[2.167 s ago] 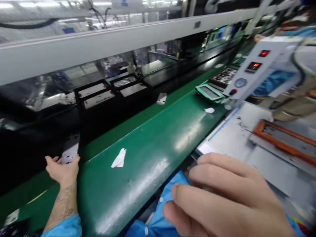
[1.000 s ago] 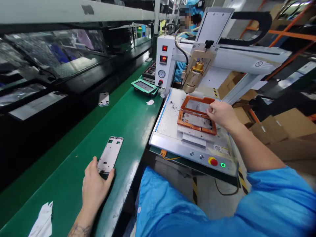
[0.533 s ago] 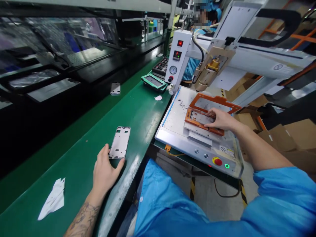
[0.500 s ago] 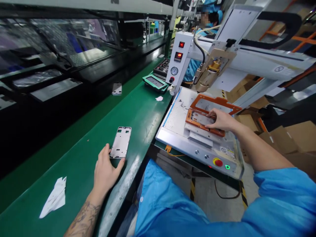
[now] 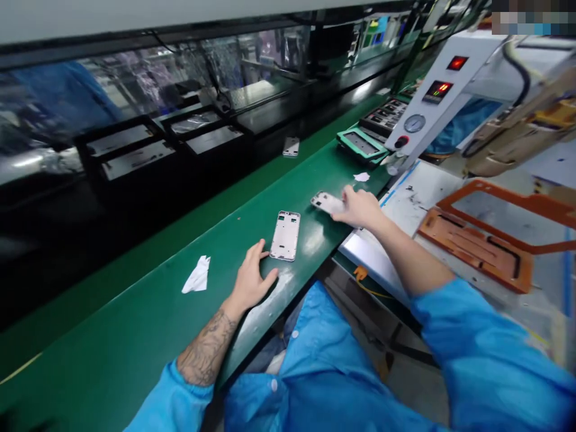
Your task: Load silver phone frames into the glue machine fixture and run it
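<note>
Phone frame (image 5: 285,235) by my left hand (image 5: 250,282): bare metal, matt silver. Second frame (image 5: 327,202) under my right hand (image 5: 360,207): same metal. Table (image 5: 148,324): glossy green, smooth. Paper scrap (image 5: 197,275): white, creased. Orange jig (image 5: 477,247): matt plastic. My sleeves: blue cloth.

Your green conveyor belt (image 5: 148,312) carries two silver phone frames: one (image 5: 285,235) lies flat just ahead of your left hand (image 5: 250,282), the other (image 5: 327,203) under your right hand (image 5: 360,207). Two white paper scraps (image 5: 197,275) (image 5: 361,177), a third frame (image 5: 291,146) and a green fixture tray (image 5: 362,144) lie farther along.
</note>
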Demonstrator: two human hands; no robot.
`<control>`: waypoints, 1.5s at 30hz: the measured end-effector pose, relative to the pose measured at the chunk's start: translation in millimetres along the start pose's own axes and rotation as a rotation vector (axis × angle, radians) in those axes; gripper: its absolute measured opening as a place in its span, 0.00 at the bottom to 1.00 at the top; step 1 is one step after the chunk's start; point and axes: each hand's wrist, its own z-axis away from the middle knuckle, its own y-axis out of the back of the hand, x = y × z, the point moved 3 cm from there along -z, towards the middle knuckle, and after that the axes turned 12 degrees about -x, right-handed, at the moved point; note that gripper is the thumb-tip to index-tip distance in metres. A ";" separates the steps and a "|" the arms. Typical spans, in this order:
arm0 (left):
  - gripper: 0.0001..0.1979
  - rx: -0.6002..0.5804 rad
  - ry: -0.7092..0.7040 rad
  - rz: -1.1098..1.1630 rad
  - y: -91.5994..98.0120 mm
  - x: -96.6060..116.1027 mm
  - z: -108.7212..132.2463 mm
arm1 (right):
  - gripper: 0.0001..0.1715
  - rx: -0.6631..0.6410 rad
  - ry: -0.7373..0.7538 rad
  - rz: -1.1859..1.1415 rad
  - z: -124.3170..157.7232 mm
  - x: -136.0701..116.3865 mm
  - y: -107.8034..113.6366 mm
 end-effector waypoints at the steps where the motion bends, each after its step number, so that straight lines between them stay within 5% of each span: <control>1: 0.41 -0.019 -0.012 0.019 0.4 1.7 0.6 | 0.36 -0.017 -0.036 0.004 -20.2 -11.0 -2.4; 4: 0.43 -0.118 -0.088 0.113 -1.2 8.6 2.8 | 0.38 0.018 -0.039 -0.042 -34.8 -34.0 -14.0; 9: 0.38 -0.294 -0.210 0.439 -8.2 14.1 4.3 | 0.52 0.042 0.140 -0.331 34.8 -89.9 -57.0; 12: 0.29 -0.211 -0.144 0.566 -5.5 6.6 3.3 | 0.52 0.013 0.138 -0.339 60.1 -117.9 -73.0; 16: 0.24 -0.098 -0.086 0.647 0.5 -1.7 0.7 | 0.45 0.009 0.140 -0.329 52.0 -131.5 -68.7; 22: 0.29 -0.088 0.019 0.647 -1.1 -4.5 1.7 | 0.43 0.014 0.186 -0.295 34.5 -134.2 -54.1; 24: 0.31 -0.083 0.046 0.613 -1.4 -5.7 5.0 | 0.44 0.035 0.220 -0.321 50.7 -110.4 -45.9; 26: 0.32 -0.074 0.067 0.587 -1.3 -7.3 7.5 | 0.44 0.086 0.246 -0.380 84.0 -58.2 -31.9; 29: 0.31 -0.093 0.076 0.556 -2.6 -8.5 7.4 | 0.42 0.177 0.123 -0.407 147.9 63.7 -6.3; 31: 0.31 -0.115 0.083 0.510 -4.4 -8.7 5.4 | 0.40 0.212 -0.091 -0.382 181.5 148.9 6.1; 34: 0.32 -0.141 0.110 0.419 -6.5 -10.3 3.8 | 0.39 0.128 -0.298 -0.336 198.5 233.7 8.7; 37: 0.34 -0.162 0.133 0.383 -7.1 -13.9 6.0 | 0.38 0.011 -0.311 -0.343 183.8 261.5 1.6; 45: 0.33 -0.155 0.142 0.359 -7.2 -15.3 13.0 | 0.40 -0.143 -0.293 -0.366 163.4 267.3 -1.8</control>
